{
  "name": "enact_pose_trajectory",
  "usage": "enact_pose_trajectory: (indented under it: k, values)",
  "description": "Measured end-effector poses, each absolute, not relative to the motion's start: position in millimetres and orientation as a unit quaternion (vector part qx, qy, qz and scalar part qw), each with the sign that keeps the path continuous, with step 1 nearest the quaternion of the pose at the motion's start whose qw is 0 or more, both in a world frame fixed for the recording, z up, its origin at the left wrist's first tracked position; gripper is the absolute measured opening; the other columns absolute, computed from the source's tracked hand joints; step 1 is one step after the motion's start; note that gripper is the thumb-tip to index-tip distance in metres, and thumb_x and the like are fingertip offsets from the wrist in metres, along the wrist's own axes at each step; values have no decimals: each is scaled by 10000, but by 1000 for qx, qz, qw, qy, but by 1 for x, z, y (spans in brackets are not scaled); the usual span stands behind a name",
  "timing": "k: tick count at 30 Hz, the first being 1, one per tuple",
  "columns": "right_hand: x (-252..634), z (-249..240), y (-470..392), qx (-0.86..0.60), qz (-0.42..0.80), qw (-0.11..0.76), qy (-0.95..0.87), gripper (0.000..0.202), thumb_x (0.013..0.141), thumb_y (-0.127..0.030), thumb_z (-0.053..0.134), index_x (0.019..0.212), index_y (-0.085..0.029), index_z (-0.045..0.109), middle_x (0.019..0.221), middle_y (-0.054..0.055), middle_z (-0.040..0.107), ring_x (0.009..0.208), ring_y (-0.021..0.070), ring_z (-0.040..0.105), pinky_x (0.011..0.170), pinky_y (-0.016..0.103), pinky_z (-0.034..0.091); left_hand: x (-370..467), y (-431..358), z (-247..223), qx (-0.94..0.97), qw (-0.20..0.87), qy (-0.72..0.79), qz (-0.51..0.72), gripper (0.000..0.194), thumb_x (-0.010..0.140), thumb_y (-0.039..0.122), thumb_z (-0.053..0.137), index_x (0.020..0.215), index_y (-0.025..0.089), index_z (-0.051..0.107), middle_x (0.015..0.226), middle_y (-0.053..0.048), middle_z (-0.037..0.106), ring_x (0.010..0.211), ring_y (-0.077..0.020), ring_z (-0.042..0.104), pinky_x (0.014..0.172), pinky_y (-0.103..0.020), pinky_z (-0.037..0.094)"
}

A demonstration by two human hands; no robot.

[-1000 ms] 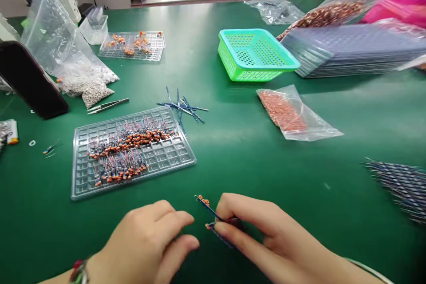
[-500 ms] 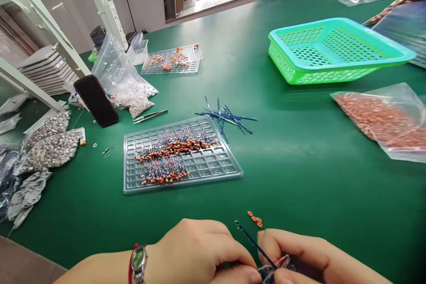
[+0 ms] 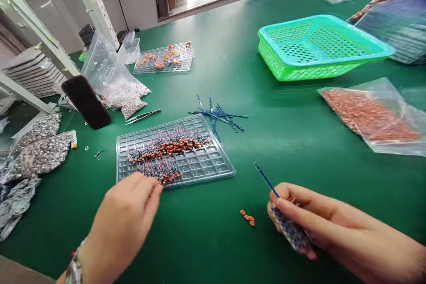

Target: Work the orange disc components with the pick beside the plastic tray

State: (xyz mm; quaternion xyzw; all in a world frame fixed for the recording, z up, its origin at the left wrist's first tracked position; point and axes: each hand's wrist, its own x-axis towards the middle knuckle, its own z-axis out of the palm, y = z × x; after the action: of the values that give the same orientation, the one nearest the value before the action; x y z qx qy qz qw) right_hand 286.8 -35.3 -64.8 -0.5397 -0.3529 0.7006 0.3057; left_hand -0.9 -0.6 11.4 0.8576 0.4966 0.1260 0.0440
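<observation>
My left hand [image 3: 128, 219] reaches over the near edge of a clear compartment tray [image 3: 213, 162], its fingertips pinched together. Whatever they hold, if anything, is hidden; an orange tip shows close by. Rows of small wired pieces with orange ends [image 3: 181, 146] lie in the tray. My right hand [image 3: 319, 217] is closed around a bundle of thin dark blue-and-white strips [image 3: 293, 230], and one blue strip [image 3: 264, 178] sticks out past the thumb. Several small orange beads [image 3: 248, 217] lie on the green table between my hands.
Loose blue strips [image 3: 218, 114] and tweezers [image 3: 143, 116] lie beyond the tray. A phone [image 3: 85, 102] leans at the left near bags of silvery parts [image 3: 43, 155]. At the right are a green basket [image 3: 282, 69] and a bag of orange pieces [image 3: 369, 113]. Another clear tray [image 3: 181, 64] sits farther back.
My hands have moved apart. The left has gone left and forward to the tray's near edge; the right has risen and moved right with the strips.
</observation>
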Motion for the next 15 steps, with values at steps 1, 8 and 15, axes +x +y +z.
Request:
enact_pose_trajectory:
  k: [1, 8, 15]
  values:
    - [289, -65, -32, -555, 694, 307, -340, 461, 713, -660, 716, 772, -215, 611, 621, -30, 512, 510, 114, 445, 441, 203, 415, -6, 4, 11, 851, 6, 514, 103, 187, 940, 193, 471, 828, 181, 621, 730, -1, 614, 633, -146, 570, 603, -288, 426]
    - [291, -58, -27, -594, 613, 251, -456, 413, 811, -632, 614, 833, -221, 578, 636, -33, 528, 531, 128, 512, 494, 228, 469, -13, 14, -4, 858, -72, 507, 26, 232, 951, 199, 430, 822, 187, 622, 750, -12, 624, 644, -171, 592, 608, -313, 413]
    - [281, -53, -33, -599, 432, 217, -638, 278, 917, -360, 474, 684, -218, 529, 598, -23, 501, 543, 142, 441, 484, 246, 370, -20, 18, -7, 862, -93, 497, 43, 298, 985, 324, 388, 805, 203, 592, 742, -4, 602, 625, -166, 574, 589, -313, 375]
